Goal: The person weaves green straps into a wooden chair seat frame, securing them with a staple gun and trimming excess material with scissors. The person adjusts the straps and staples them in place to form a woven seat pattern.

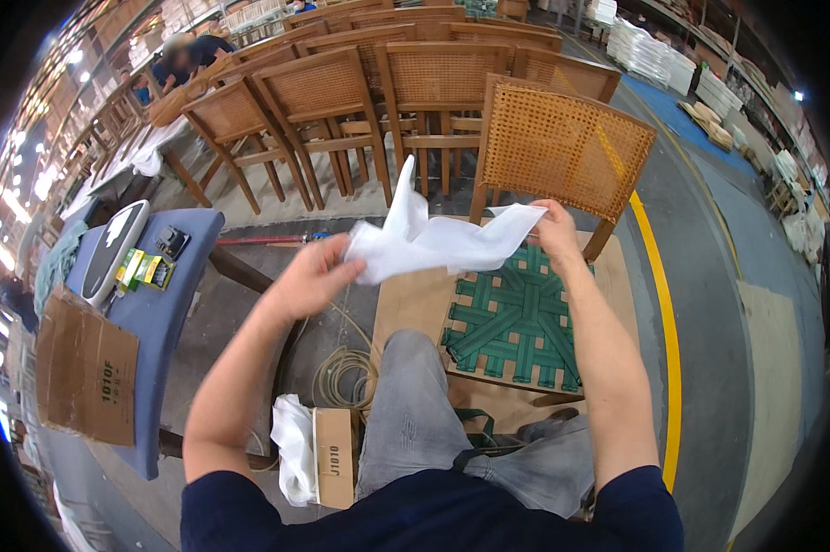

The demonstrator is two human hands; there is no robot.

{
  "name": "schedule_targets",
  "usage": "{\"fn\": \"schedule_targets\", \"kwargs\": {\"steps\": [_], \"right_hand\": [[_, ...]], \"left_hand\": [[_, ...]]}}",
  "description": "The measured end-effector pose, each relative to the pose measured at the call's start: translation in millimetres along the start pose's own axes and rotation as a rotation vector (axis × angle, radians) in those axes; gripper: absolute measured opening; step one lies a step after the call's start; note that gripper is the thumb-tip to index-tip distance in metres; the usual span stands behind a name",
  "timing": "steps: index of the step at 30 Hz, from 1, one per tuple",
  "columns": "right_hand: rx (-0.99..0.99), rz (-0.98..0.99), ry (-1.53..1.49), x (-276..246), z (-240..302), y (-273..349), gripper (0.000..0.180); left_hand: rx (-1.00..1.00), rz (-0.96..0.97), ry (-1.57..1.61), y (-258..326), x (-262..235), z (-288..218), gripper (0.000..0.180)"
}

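- Your left hand (pixel 309 276) gripped one end of a white sheet (pixel 433 241), and your right hand (pixel 557 232) pinched the other end.
- You held the sheet stretched above a chair (pixel 562 156) with a green webbed seat (pixel 516 317).
- A small cardboard box (pixel 334 455) stood near your left knee, with white sheets (pixel 293 449) spilling out of its open side.

Chair (pixel 562 152) with green webbed seat (pixel 516 317) stands on, seemingly, cardboard (pixel 415 304).
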State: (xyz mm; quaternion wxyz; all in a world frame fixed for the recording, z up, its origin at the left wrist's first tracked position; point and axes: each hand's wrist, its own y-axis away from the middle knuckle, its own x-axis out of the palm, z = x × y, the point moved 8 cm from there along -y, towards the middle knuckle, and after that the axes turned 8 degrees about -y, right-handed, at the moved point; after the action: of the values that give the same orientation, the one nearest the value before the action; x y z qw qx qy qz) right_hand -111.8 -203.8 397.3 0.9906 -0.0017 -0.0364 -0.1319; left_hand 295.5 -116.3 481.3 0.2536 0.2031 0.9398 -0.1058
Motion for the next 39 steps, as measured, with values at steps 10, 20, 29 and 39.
{"fn": "schedule_targets", "kwargs": {"steps": [10,20,29,39], "right_hand": [[-0.126,0.317,-0.272,39.6,-49.1,166.7,0.079],[0.0,-0.16,0.064,8.0,-99.6,230.4,0.085],[-0.253,-0.596,-0.119,-8.4,-88.6,169.4,0.052],[-0.178,-0.704,0.253,-84.9,-111.1,164.1,0.023]], "left_hand": [[0.388,-0.502,-0.371,24.0,142.1,-10.3,0.014],[-0.363,-0.114,0.707,-77.1,257.4,24.7,0.017],[-0.476,-0.023,1.072,-85.7,285.5,-24.2,0.017],[-0.222,-0.147,1.171,-91.7,216.1,-48.6,0.008]]}}
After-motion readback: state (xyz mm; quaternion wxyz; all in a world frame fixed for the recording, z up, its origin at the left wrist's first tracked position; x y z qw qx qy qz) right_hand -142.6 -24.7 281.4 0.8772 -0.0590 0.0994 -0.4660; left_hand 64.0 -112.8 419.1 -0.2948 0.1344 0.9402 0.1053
